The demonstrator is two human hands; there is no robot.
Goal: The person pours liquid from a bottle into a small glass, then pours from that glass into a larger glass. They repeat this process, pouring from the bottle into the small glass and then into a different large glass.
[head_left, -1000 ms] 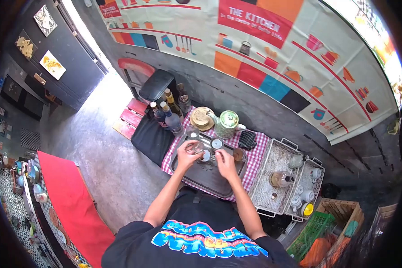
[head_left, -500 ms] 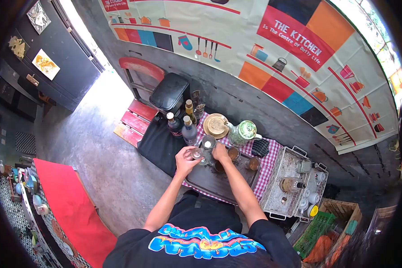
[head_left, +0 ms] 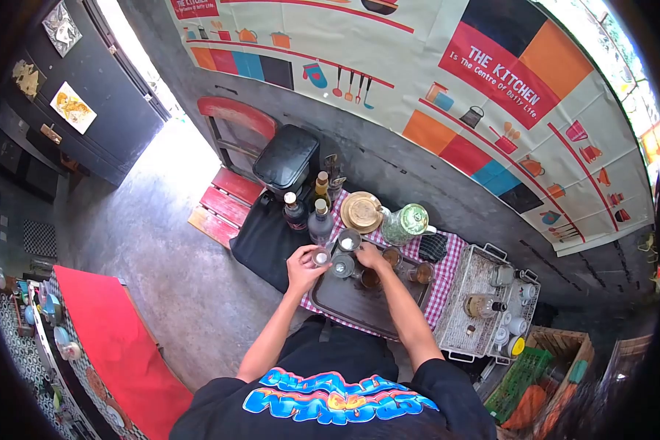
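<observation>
My left hand (head_left: 304, 270) grips a small clear glass (head_left: 320, 257) with something white in it, over the left edge of the dark tray (head_left: 345, 301). Fingers curled, my right hand (head_left: 372, 255) is over the far part of the tray; what it holds, if anything, is too small to make out. Between the hands are a glass with white at its bottom (head_left: 350, 240) and another clear glass (head_left: 342, 266). Glasses of brown contents stand by my right hand: one behind it (head_left: 392, 256), one partly under the wrist (head_left: 369, 279), one farther right (head_left: 422, 273).
Behind the tray stand a green patterned teapot (head_left: 411, 220), a round wooden stack (head_left: 361, 211) and several bottles (head_left: 320, 222). A checkered cloth (head_left: 447, 279) lies beneath. To the right is a white wire basket (head_left: 458, 319) with jars; a red chair (head_left: 227, 194) is at left.
My right hand has drawn slightly away from the far glass with white in it. My left hand still holds its glass, a little apart from the others. The camera view has shifted slightly.
</observation>
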